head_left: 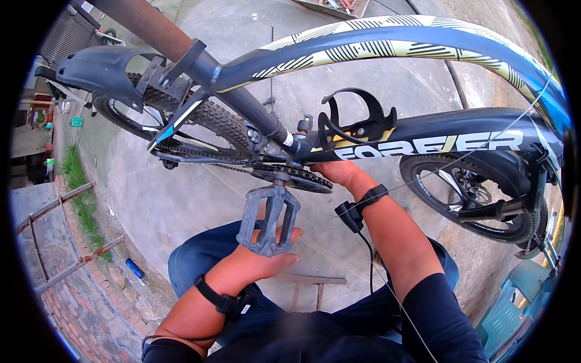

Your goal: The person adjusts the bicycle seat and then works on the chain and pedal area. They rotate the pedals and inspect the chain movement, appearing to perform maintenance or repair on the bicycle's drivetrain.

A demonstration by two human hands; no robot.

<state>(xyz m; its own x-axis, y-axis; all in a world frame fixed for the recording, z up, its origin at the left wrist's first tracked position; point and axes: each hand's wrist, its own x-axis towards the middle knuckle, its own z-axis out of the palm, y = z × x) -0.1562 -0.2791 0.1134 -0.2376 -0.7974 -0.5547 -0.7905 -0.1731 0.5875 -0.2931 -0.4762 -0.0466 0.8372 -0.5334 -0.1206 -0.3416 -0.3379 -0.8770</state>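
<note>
In the head view, the pedal [273,212] lay over the nearer left hand [257,261], its long axis running from the chainring [316,181] toward the person; that hand's grip could not be told. The right hand [340,173] reached beneath the tube [417,134], fingertips hidden, grip unclear. The bottle cage [327,131] sat on the tube.

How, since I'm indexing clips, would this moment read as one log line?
left hand: under grey pedal, contact unclear | right hand: partly hidden beside chainring

The pedal [274,209] partly hides the left hand [264,264], the frame [417,128] the right hand [339,173].
</note>
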